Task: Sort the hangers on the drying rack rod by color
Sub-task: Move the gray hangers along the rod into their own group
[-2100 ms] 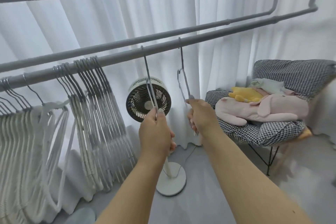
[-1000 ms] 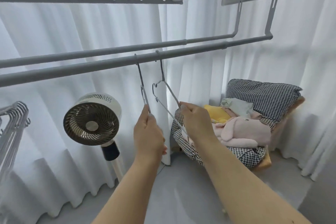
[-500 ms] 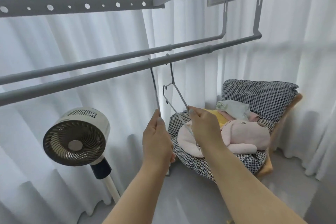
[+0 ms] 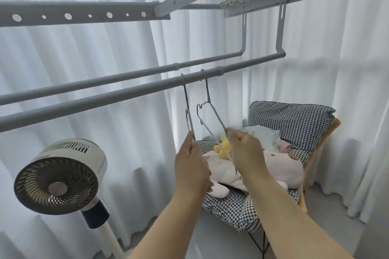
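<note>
Two grey wire hangers hooked side by side on the near rod point(image 4: 126, 99) of the drying rack. Left hanger point(image 4: 188, 109) seen edge-on, its lower wire pinched between thumb and fingers of the left hand point(image 4: 192, 168) at 12 o'clock of that hand. Right hanger point(image 4: 212, 115) turned slantwise, its shoulder wire pinched by the right hand point(image 4: 246, 153) at 10 o'clock of the knuckles. Fan point(image 4: 61, 176) at 8 o'clock, cushioned chair point(image 4: 294, 124) at 3 o'clock.
</note>
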Motion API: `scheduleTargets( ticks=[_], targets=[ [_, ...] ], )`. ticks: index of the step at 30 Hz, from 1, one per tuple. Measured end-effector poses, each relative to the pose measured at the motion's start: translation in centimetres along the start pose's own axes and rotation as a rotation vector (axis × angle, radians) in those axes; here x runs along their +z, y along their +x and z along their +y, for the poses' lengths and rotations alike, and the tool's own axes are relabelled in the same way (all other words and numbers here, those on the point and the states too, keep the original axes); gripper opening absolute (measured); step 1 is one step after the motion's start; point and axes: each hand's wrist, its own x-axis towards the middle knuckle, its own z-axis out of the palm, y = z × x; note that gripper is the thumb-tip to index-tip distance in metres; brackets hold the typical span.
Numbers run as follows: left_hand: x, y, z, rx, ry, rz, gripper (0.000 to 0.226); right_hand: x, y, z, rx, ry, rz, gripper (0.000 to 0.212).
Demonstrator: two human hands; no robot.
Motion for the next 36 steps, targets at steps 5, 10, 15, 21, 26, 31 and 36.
scheduleTargets(
  ticks=[5, 10, 15, 21, 26, 31, 36],
  targets=[
    [4.5, 1.0, -0.3, -0.005, 0.035, 0.026, 0.044, -2.3, 2.6, 1.3, -0.008, -0.019, -0.011, 0.034],
    [7.9, 1.5, -0.6, 0.002, 0.031, 0.043, 0.043, -3.8, 3.9, 1.9, -0.03, -0.045, -0.049, 0.033],
    [9.5, 1.8, -0.9, -0.013, 0.026, 0.056, 0.044, -4.3, 4.7, 2.5, -0.043, -0.079, -0.074, 0.033],
    [10.4, 2.1, -0.8, -0.032, 0.027, 0.079, 0.045, -4.4, 5.2, 3.0, -0.051, -0.086, -0.089, 0.034],
    [10.8, 2.2, -0.7, -0.008, 0.053, 0.081, 0.045, -4.5, 5.4, 3.1, -0.055, -0.077, -0.08, 0.034],
    [11.2, 2.1, -0.5, -0.019, 0.061, 0.07, 0.044, -4.7, 5.4, 3.2, -0.056, -0.078, -0.085, 0.034],
    [11.5, 2.1, -0.5, -0.021, 0.077, 0.061, 0.044, -5.0, 5.6, 3.3, -0.052, -0.089, -0.086, 0.035]
  ],
)
